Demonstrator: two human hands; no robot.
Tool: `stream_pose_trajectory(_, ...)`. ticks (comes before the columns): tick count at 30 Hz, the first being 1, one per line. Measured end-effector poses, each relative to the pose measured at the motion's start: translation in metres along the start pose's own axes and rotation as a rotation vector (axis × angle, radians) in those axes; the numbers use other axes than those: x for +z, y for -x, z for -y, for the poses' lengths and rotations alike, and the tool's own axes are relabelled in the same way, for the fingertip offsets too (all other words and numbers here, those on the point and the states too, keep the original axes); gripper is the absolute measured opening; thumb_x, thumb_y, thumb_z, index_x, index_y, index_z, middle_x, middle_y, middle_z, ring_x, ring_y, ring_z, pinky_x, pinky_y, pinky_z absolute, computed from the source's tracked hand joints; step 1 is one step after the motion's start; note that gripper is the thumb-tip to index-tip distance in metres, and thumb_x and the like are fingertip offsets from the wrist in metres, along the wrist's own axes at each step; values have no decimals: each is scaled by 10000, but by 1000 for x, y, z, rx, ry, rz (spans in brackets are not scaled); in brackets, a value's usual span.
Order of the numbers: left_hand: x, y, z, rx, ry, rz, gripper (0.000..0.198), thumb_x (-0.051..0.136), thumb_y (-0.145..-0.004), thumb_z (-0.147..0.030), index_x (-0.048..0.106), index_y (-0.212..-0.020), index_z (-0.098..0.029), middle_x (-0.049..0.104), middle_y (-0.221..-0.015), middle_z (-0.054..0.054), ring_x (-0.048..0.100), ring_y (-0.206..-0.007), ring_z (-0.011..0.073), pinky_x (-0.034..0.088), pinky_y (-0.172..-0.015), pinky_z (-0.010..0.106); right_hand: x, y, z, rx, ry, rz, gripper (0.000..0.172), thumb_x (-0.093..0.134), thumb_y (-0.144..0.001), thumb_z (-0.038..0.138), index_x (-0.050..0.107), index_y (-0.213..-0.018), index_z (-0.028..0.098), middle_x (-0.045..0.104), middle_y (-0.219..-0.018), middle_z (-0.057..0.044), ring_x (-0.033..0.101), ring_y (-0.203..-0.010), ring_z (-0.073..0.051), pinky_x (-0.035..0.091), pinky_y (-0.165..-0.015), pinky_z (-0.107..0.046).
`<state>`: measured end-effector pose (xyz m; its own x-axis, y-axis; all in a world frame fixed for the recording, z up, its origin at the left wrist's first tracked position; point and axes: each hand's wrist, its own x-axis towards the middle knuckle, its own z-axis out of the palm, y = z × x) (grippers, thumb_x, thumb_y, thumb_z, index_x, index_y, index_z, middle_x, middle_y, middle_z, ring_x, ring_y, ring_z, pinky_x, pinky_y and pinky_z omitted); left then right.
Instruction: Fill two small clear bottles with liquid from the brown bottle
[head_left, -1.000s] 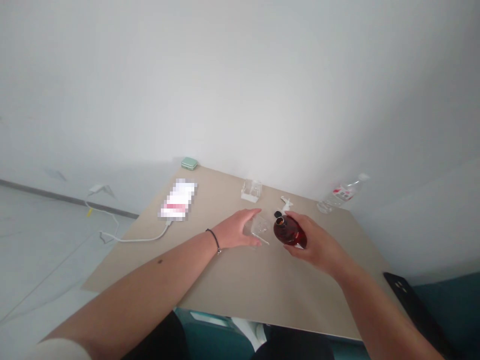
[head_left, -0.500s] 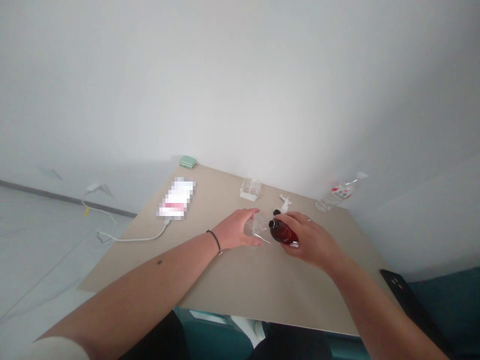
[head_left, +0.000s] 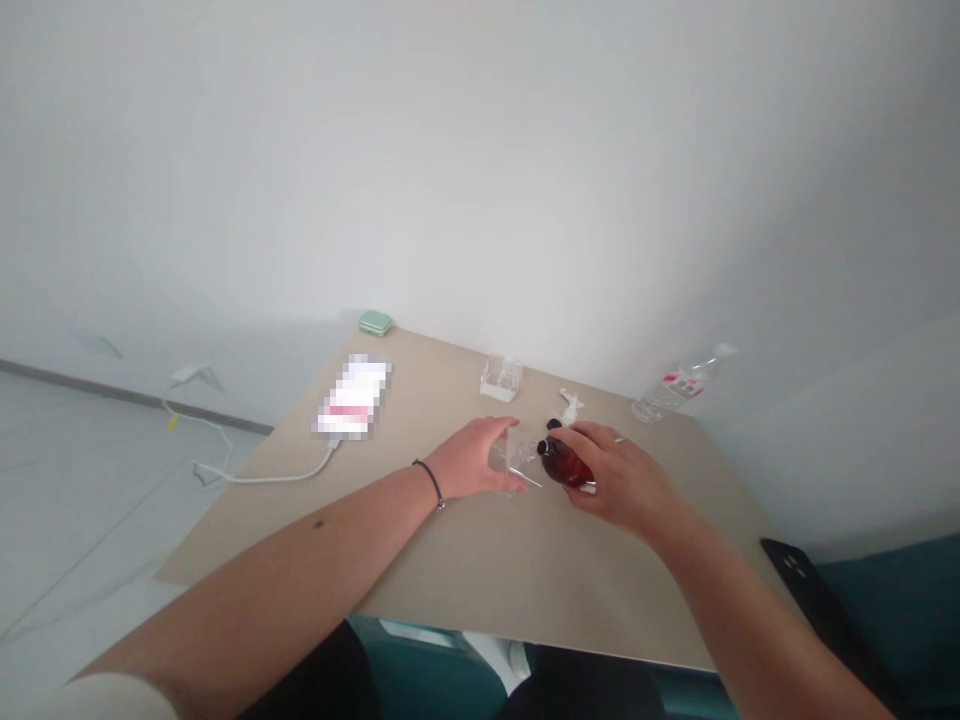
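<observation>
My left hand [head_left: 480, 458] is closed around the side of a clear, see-through container [head_left: 517, 455] on the table, thumb and fingers on either side of it. From the right, my right hand [head_left: 626, 480] grips a dark amber bottle [head_left: 566, 464] with dark red-brown tones. The bottle is uncapped and tipped to the left, its mouth pointing at the clear container. Whether any liquid is flowing is too fine to tell. Just behind the bottle lie a small black cap [head_left: 553, 424] and a crumpled white piece [head_left: 571, 405].
A clear box-like holder [head_left: 501, 380] stands near the wall. At the right rear is a clear plastic bottle [head_left: 675, 388] with a red and white label. A lit phone [head_left: 354, 398] with a white cable [head_left: 285, 479] and a green case [head_left: 375, 323] are at left.
</observation>
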<state>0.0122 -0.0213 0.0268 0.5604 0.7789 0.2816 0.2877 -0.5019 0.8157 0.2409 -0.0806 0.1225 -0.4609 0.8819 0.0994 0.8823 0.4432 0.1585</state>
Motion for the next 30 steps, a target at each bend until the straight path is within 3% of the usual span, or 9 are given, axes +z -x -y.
stream_pose_trajectory(30, -1, 0, -5, -6, -28, -19, 902, 853, -612, -494, 495, -1369, -159, 615, -1279, 152, 570, -1182, 319, 429, -1063, 470, -15, -4, 7, -78, 230, 2, 592, 653, -729, 207, 533, -1308, 241, 633, -1241, -113, 620, -1071, -299, 482, -891, -401)
